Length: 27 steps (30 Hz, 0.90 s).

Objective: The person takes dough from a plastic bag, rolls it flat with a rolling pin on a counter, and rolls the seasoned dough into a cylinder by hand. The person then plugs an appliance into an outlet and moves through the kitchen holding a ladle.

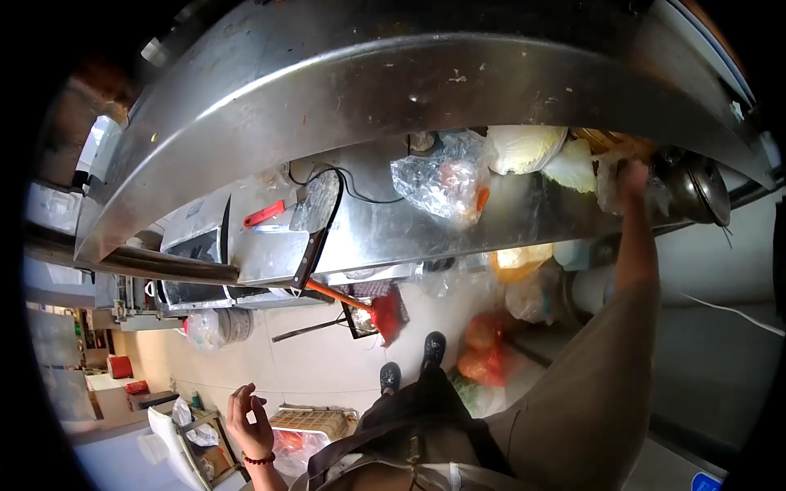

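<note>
My right hand [632, 178] reaches onto the far right of the steel counter [377, 233], at a clear plastic bag [610, 184] beside a dark metal pot [696, 192]; its fingers are blurred and partly hidden. Pale cabbages [524, 147] lie just left of it. My left hand [250, 413], with a red bead bracelet on the wrist, hangs low at the left, its fingers loosely curled and apart, holding nothing. A cleaver [318, 217] lies on the counter with its handle over the edge, near a red-handled tool [264, 213].
A steel shelf [409, 90] spans above the counter. A plastic bag with orange contents [450, 180] lies mid-counter. Below are a red dustpan [385, 315], red bags [481, 348] and a crate [315, 421] on the floor.
</note>
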Each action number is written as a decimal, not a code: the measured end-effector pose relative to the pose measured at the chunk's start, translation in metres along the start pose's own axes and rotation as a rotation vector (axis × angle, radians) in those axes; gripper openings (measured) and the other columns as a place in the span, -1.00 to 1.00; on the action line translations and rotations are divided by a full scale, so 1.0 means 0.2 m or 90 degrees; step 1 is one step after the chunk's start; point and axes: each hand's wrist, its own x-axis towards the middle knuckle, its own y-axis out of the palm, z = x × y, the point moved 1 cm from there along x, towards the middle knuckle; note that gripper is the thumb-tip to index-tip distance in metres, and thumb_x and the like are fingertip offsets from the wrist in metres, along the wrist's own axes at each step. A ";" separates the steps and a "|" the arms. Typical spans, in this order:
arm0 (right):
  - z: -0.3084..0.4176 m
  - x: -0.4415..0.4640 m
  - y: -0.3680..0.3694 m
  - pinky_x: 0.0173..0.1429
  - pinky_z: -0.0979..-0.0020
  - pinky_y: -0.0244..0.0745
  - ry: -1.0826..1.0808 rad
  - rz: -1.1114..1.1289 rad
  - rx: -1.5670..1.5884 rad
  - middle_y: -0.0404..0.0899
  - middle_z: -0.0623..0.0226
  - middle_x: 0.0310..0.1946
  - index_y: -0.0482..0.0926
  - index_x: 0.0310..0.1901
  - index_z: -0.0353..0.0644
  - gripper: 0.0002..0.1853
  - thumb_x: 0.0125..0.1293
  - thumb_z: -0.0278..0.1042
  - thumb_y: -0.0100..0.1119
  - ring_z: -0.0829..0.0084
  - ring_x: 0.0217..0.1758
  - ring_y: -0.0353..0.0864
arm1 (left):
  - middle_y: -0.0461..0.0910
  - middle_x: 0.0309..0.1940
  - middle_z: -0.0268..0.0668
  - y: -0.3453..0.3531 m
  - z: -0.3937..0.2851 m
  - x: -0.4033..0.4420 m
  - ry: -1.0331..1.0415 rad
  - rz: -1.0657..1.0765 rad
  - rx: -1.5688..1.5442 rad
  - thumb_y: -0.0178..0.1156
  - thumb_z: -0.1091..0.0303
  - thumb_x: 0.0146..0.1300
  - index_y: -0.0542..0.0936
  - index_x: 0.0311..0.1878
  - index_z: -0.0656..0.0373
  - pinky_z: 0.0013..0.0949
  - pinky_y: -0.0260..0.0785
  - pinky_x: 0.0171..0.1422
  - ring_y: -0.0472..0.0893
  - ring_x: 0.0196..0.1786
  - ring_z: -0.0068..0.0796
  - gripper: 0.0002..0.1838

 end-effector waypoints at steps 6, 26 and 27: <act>-0.03 0.01 -0.11 -0.12 0.29 0.53 0.146 -0.228 0.647 0.59 0.00 -0.16 0.51 -0.15 -0.42 -0.74 0.32 -0.39 -0.09 0.11 -0.22 0.58 | 0.58 -0.17 -0.13 -0.01 0.03 0.01 0.012 0.002 0.006 -0.01 0.71 0.23 0.54 -0.04 0.34 -0.45 0.48 -0.27 0.63 -0.37 -0.44 -0.74; 1.07 -3.68 -0.97 0.22 0.29 0.51 0.484 -0.221 0.928 0.57 0.17 -0.13 0.48 -0.03 -0.37 -0.79 0.32 -0.60 0.04 0.26 0.00 0.58 | 0.62 -0.29 -0.13 0.27 0.10 -0.06 0.429 0.416 -0.385 0.10 0.61 0.21 0.60 -0.18 0.31 -0.38 0.48 -0.23 0.65 -0.31 -0.33 -0.85; 1.23 -3.96 -1.08 0.18 0.34 0.54 0.597 -0.340 0.915 0.58 0.15 -0.14 0.48 -0.02 -0.37 -0.78 0.30 -0.60 0.08 0.27 0.00 0.59 | 0.62 -0.28 -0.11 0.35 0.14 -0.08 0.544 0.451 -0.366 0.08 0.60 0.24 0.60 -0.16 0.31 -0.42 0.47 -0.25 0.65 -0.29 -0.36 -0.84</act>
